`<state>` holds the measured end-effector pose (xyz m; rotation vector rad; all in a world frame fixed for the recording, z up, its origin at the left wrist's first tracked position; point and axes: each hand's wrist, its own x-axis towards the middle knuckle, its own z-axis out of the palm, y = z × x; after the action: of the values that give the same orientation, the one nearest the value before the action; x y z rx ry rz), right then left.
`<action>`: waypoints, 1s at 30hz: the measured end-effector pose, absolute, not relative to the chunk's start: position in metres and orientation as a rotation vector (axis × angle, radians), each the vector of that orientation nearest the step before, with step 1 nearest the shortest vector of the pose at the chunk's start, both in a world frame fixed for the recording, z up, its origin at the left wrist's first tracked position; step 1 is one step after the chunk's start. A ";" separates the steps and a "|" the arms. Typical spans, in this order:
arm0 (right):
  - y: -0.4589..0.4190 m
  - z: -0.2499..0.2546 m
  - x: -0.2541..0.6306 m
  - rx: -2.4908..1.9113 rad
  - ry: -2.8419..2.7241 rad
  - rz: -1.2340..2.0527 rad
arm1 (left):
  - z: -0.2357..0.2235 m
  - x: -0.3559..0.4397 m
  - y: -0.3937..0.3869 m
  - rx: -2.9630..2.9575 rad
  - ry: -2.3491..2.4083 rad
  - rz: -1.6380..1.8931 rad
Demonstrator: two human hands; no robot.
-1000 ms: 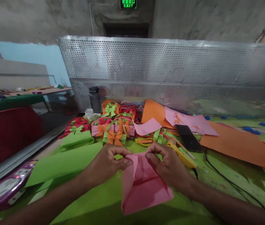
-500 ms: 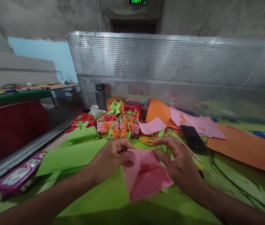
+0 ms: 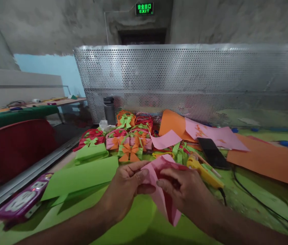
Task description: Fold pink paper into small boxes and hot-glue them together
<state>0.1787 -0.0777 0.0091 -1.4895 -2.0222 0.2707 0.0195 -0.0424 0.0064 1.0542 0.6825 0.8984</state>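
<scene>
I watch two hands at work over one green tabletop (image 3: 131, 228). The one folded pink paper piece (image 3: 159, 199) is held up between them, near the middle of the table's front part. The left hand (image 3: 123, 187) pinches its left edge between thumb and forefinger. The right hand (image 3: 187, 190) has its fingers bent at the fold's opening; I cannot tell whether they pinch the paper.

Just beyond the right hand I count one yellow glue gun (image 3: 205, 173) and one black phone (image 3: 212, 153). Behind lie two loose pink sheets (image 3: 212, 134) and at least two orange sheets (image 3: 268, 160). To the left I count one green packet (image 3: 91, 153), one purple device (image 3: 23, 202) and one dark bottle (image 3: 109, 112). At least five small paper bags (image 3: 124, 119) crowd together; overlaps hide their exact number.
</scene>
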 end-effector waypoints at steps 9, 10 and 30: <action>-0.078 0.005 0.177 -1.556 -1.984 0.349 | 0.001 0.022 -0.043 0.983 0.637 0.867; -0.078 0.005 0.176 -1.558 -1.991 0.348 | 0.001 0.022 -0.043 0.988 0.645 0.860; -0.084 0.024 0.212 -1.342 -2.127 -0.342 | 0.004 0.013 -0.017 0.936 0.806 1.023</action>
<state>0.2123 -0.0842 0.0236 -1.3424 -2.1272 -0.3421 0.0129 -0.0171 0.0041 0.9364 0.8061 1.0234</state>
